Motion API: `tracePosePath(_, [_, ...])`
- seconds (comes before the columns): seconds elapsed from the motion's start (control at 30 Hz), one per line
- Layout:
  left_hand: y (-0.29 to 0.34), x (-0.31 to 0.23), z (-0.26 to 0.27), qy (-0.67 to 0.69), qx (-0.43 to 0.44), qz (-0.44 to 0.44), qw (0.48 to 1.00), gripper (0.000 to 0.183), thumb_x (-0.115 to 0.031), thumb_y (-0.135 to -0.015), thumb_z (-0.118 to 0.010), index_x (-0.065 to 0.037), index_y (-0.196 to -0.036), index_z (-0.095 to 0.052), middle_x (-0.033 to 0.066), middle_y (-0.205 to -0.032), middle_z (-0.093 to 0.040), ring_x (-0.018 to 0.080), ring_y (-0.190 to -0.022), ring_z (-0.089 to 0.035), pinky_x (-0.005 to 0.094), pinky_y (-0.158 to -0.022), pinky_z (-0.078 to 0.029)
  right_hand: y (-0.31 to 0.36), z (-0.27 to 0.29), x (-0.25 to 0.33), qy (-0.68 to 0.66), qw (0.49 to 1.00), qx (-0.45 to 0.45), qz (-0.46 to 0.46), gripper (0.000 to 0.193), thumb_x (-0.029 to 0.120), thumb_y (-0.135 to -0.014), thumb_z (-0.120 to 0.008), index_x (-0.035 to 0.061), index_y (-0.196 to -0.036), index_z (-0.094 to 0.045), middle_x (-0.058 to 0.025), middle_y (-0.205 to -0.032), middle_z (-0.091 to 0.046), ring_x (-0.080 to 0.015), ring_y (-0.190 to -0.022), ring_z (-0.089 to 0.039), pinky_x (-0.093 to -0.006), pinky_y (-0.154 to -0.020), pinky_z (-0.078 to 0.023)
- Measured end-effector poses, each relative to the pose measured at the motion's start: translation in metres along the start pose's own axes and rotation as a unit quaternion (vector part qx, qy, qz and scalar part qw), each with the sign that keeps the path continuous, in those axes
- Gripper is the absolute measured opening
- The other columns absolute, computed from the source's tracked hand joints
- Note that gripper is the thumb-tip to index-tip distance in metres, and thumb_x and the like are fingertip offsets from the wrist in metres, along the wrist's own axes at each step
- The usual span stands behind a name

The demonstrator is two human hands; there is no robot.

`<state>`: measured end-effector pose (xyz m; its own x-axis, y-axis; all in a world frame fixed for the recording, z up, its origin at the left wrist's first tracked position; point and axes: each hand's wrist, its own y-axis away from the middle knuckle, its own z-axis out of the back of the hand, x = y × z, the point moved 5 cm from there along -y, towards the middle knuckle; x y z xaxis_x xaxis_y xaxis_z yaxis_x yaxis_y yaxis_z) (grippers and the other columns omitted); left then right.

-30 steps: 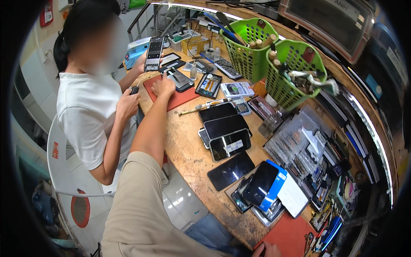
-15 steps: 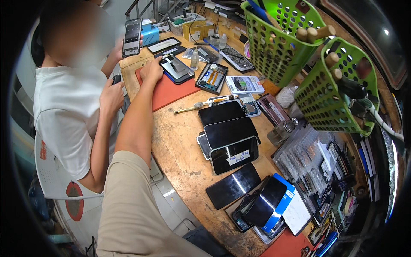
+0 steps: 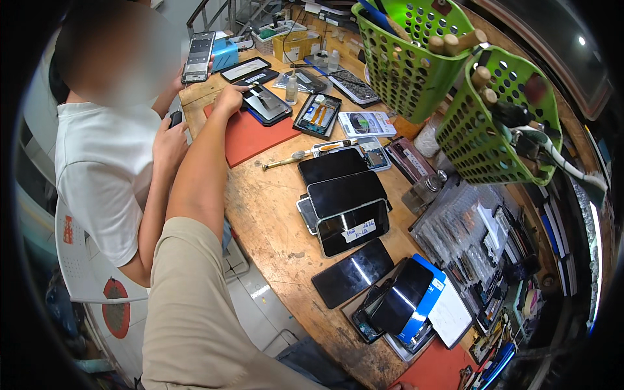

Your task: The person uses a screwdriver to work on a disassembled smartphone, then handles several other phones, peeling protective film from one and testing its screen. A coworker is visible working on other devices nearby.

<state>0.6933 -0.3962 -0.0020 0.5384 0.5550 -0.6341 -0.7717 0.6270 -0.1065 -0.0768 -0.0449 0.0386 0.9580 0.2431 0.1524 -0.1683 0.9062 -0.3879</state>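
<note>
My left arm in a beige sleeve reaches across the bench to its far left. My left hand [image 3: 228, 101] is closed, fingers curled at the left edge of a dark phone [image 3: 268, 106] with a blue rim and a silvery patch on its surface. What the fingers hold, if anything, is hidden. The phone lies partly over a red mat [image 3: 257, 138]. Of my right hand [image 3: 405, 386] only a sliver of skin shows at the lower edge, over another red mat [image 3: 437, 367]; its fingers are out of sight.
At the left sits a person in a white shirt [image 3: 97, 169], holding a phone [image 3: 199, 57]. Several phones [image 3: 348, 188] lie mid-bench, with a brush [image 3: 286, 160], an opened phone [image 3: 318, 116] and a dropper bottle [image 3: 292, 88] beyond. Green baskets [image 3: 448, 140] of tools stand at the right.
The view has shifted slightly, moving the bench items a little left in the picture. My left hand stays at the phone's edge. A sliver of my right hand now shows at the lower edge.
</note>
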Motion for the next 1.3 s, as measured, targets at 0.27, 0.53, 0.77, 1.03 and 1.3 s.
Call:
tracePosePath(0.27, [0.045,-0.025,-0.005,0.169,0.092,-0.083,0.978,0.044,0.004,-0.087,-0.043,-0.005,-0.096,-0.085,0.0141,-0.102,-0.080,0.0229,-0.100,-0.072,0.0326,-0.101,-0.051,0.007,-0.011,-0.015,0.011,0.998,0.064,-0.007,0.002,0.004,-0.087,-0.068,0.0023,-0.089,-0.069,-0.0167,-0.067,-0.057,-0.0371,-0.054,-0.056,-0.0464,-0.050,-0.044])
tracePosePath(0.53, [0.075,-0.043,-0.002,0.151,0.151,-0.090,0.973,0.041,0.001,-0.094,-0.044,-0.003,-0.093,-0.084,0.0112,-0.101,-0.081,0.0196,-0.098,-0.072,0.0302,-0.099,-0.051,0.010,-0.013,-0.017,0.015,0.999,0.041,0.011,0.003,0.005,-0.089,-0.067,0.0048,-0.086,-0.067,-0.0164,-0.068,-0.059,-0.0365,-0.055,-0.056,-0.0458,-0.050,-0.045])
tracePosePath(0.77, [0.071,-0.036,-0.005,0.179,0.173,-0.077,0.965,0.041,-0.002,-0.097,-0.044,-0.004,-0.098,-0.084,0.0092,-0.102,-0.080,0.0185,-0.093,-0.070,0.0291,-0.097,-0.051,0.010,-0.014,-0.017,0.002,0.998,0.062,-0.012,0.005,0.005,-0.089,-0.066,0.0055,-0.084,-0.067,-0.0161,-0.067,-0.057,-0.0363,-0.053,-0.055,-0.0456,-0.049,-0.044])
tracePosePath(1.03, [0.053,-0.010,-0.012,0.254,0.105,-0.092,0.957,0.037,0.002,-0.091,-0.043,-0.004,-0.094,-0.079,0.0053,-0.095,-0.075,0.0154,-0.086,-0.065,0.0301,-0.084,-0.052,0.015,-0.016,-0.019,0.013,0.999,0.051,0.001,0.004,0.003,-0.088,-0.068,0.0030,-0.085,-0.066,-0.0163,-0.066,-0.055,-0.0359,-0.052,-0.053,-0.0457,-0.048,-0.042])
tracePosePath(1.3, [0.031,-0.003,-0.009,-0.003,-0.085,-0.034,0.996,0.053,-0.020,-0.093,-0.046,-0.025,-0.140,-0.069,0.0140,-0.143,-0.066,0.0336,-0.132,-0.062,0.0454,-0.109,-0.048,0.011,-0.010,-0.018,0.019,0.998,0.057,0.003,0.006,0.004,-0.087,-0.069,0.0025,-0.082,-0.066,-0.0159,-0.067,-0.055,-0.0358,-0.054,-0.054,-0.0452,-0.049,-0.042])
